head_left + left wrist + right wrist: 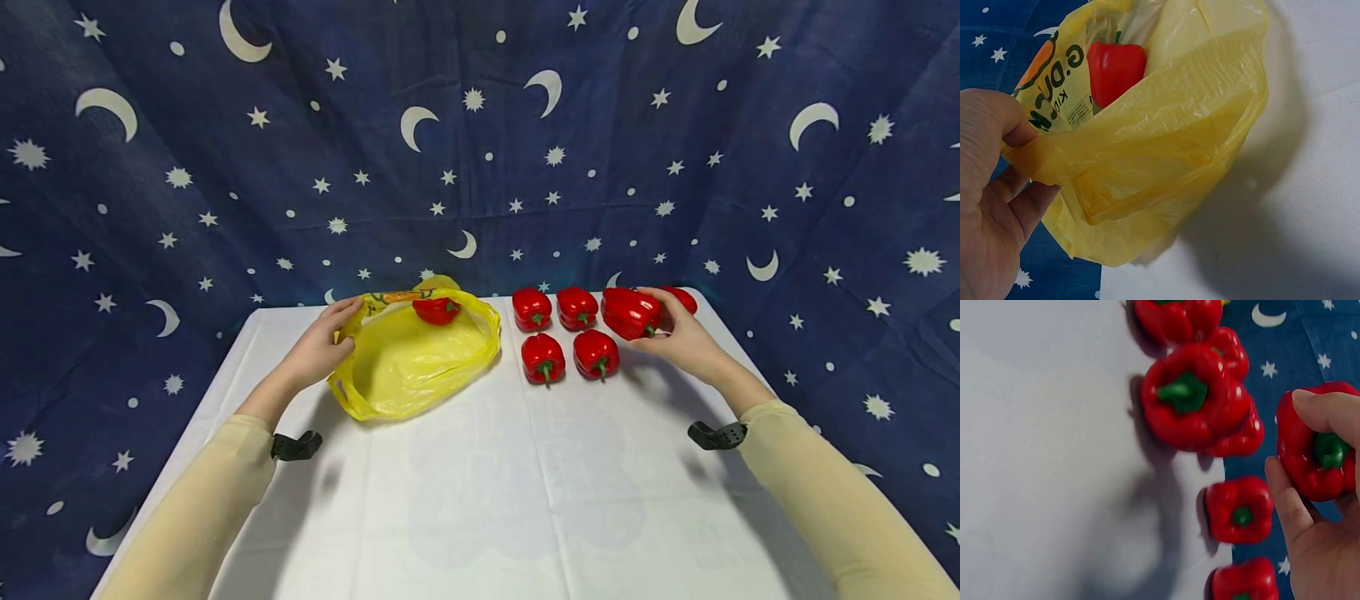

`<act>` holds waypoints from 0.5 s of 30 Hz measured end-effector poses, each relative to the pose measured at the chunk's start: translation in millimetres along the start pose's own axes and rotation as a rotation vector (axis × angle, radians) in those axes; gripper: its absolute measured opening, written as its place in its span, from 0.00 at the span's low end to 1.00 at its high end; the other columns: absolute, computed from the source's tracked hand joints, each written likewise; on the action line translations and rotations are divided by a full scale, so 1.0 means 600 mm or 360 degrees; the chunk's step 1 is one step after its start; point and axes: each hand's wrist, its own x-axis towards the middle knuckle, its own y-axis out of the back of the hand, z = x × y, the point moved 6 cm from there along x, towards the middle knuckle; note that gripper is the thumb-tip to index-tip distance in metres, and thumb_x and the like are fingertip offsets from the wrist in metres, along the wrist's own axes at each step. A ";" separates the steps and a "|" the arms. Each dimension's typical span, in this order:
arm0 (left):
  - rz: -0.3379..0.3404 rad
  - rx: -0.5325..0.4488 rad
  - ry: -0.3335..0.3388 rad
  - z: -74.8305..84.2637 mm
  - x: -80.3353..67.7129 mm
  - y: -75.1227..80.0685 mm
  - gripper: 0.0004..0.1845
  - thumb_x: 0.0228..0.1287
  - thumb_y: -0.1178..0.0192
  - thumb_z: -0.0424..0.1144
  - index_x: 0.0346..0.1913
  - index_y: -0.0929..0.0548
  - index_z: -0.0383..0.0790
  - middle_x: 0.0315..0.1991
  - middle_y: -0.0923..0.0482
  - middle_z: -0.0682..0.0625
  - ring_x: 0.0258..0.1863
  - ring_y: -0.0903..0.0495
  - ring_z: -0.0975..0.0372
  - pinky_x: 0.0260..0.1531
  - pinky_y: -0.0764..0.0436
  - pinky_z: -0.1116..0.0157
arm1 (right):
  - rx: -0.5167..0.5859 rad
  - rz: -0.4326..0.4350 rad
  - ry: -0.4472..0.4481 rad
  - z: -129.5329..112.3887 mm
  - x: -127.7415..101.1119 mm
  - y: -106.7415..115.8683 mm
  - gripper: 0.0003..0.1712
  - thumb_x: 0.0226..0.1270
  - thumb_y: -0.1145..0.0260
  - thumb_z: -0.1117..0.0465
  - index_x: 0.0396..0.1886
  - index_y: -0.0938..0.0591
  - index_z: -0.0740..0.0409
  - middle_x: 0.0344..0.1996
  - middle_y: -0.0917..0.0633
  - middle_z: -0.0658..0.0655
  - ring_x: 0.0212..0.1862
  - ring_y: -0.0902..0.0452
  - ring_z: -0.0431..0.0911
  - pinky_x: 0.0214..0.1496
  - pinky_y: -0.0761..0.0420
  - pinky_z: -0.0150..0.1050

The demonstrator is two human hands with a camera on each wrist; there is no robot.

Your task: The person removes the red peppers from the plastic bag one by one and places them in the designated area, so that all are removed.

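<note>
My left hand (318, 343) pinches the left rim of a yellow plastic bag (420, 392) between thumb and fingers. The bag lies with its mouth spread wide, and printed lettering shows on its far side. Inside it is one red bell pepper (1116, 72) with a green stem. My right hand (688, 337) grips another bell pepper (1316, 447), raised off the tabletop, thumb on one side and fingers around the other. To the left of that hand, several red bell peppers (543, 358) stand in two rows, stems facing me.
Beyond my right hand, a partly hidden pepper (682, 299) is at the back right of the table. A white cloth (487, 500) covers the table. Behind its far edge hangs a dark blue curtain (480, 208) with moons and stars.
</note>
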 end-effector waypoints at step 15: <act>-0.0002 0.0006 0.0009 -0.003 0.004 -0.002 0.39 0.70 0.48 0.27 0.82 0.45 0.41 0.81 0.52 0.45 0.77 0.44 0.46 0.71 0.37 0.44 | -0.0050 0.0046 -0.0104 0.070 -0.035 0.011 0.56 0.61 0.22 0.57 0.81 0.47 0.51 0.74 0.41 0.70 0.65 0.35 0.70 0.56 0.20 0.43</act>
